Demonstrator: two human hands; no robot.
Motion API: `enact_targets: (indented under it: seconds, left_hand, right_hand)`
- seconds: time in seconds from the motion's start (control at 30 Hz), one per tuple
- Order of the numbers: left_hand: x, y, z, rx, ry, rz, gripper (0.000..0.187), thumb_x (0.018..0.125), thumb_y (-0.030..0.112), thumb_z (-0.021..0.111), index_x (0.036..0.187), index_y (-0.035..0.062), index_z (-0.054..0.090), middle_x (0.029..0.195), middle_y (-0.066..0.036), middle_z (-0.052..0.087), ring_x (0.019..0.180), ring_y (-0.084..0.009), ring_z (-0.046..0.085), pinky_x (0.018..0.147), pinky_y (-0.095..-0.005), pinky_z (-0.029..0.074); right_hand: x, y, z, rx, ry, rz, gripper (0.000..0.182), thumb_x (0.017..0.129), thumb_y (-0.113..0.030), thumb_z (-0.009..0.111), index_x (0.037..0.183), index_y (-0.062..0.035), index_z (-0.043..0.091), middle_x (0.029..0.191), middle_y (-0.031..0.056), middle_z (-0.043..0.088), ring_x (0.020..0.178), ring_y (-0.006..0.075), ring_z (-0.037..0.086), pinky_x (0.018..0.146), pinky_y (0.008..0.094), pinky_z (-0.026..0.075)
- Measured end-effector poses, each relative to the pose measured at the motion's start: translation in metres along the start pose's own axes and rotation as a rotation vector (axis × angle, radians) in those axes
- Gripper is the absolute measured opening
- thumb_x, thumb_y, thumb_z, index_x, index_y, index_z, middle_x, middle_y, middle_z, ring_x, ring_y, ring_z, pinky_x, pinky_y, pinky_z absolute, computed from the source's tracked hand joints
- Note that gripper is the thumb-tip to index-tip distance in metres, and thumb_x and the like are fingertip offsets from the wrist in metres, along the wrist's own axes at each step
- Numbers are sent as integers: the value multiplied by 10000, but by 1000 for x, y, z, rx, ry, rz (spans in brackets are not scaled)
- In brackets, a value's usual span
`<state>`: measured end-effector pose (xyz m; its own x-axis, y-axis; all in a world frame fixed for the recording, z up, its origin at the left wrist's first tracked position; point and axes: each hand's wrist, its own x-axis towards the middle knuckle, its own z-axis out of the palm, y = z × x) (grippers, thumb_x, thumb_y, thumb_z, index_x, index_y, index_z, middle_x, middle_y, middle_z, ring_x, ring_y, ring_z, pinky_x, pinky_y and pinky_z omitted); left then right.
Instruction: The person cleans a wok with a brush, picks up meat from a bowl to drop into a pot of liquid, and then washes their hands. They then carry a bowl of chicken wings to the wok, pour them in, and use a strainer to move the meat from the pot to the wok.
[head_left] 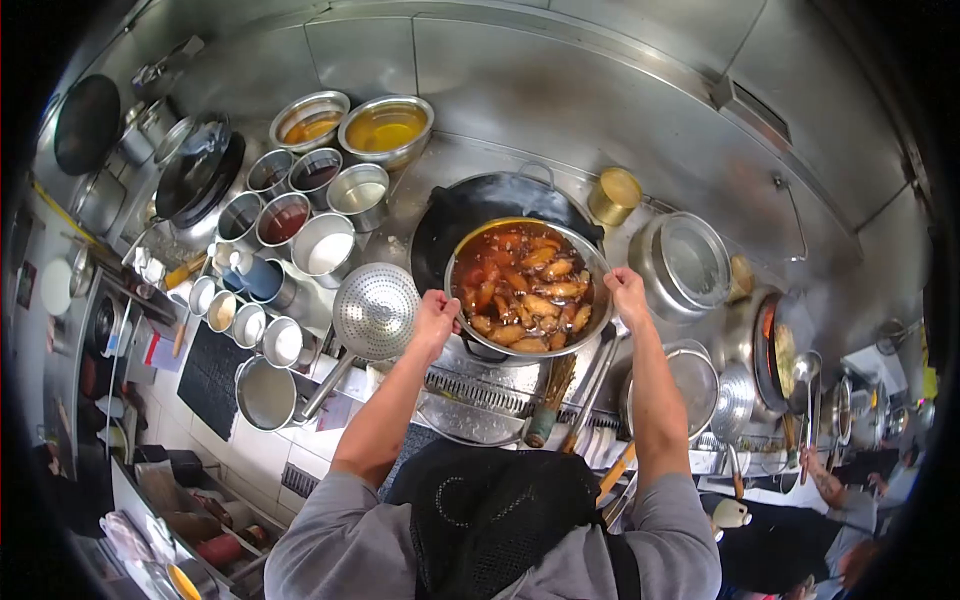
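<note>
A wide metal bowl of brown sauce and browned pieces of food is held level between my two hands. My left hand is closed on its left rim, and my right hand grips the rim on the right. Beneath and behind the bowl is a large black wok on the stove, its lower part hidden by the bowl. Just left of my left hand lies a perforated metal ladle, its handle pointing down toward the front edge.
Seasoning pots and two bowls of yellow liquid stand at the left. A tin can and a large steel pot are at the right. A bamboo brush lies in front. Another person's arm shows at far right.
</note>
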<state>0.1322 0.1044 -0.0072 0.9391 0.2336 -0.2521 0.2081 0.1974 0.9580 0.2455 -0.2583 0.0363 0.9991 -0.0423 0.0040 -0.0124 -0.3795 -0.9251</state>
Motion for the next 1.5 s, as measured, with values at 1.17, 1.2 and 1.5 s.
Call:
enact_targets:
  seconds: [1.17, 1.2, 1.5]
  left_hand:
    - [-45, -3, 82, -424, 91, -447, 82, 909, 59, 550, 893, -15, 518, 763, -103, 599, 598, -188, 587, 505, -290, 495]
    - [-45, -1, 81, -455, 72, -452, 82, 909, 59, 551, 887, -14, 522, 760, -100, 598, 600, -189, 586, 510, -289, 496]
    - [-53, 19, 89, -740, 113, -627, 110, 924, 36, 542, 937, -72, 525, 863, -142, 581, 688, -203, 590, 556, -271, 520]
  right_hand:
    - [123, -47, -25, -639, -352, -19, 165, 759, -141, 668, 800, 18, 671, 704, 77, 633, 704, 176, 581, 645, 353, 459]
    - [126, -53, -20, -662, -367, -37, 170, 749, -142, 671, 790, 23, 670, 691, 83, 631, 701, 183, 585, 636, 360, 460]
    - [161, -103, 1, -790, -360, 189, 193, 733, -131, 667, 821, 39, 693, 710, 172, 668, 670, 273, 654, 579, 415, 509]
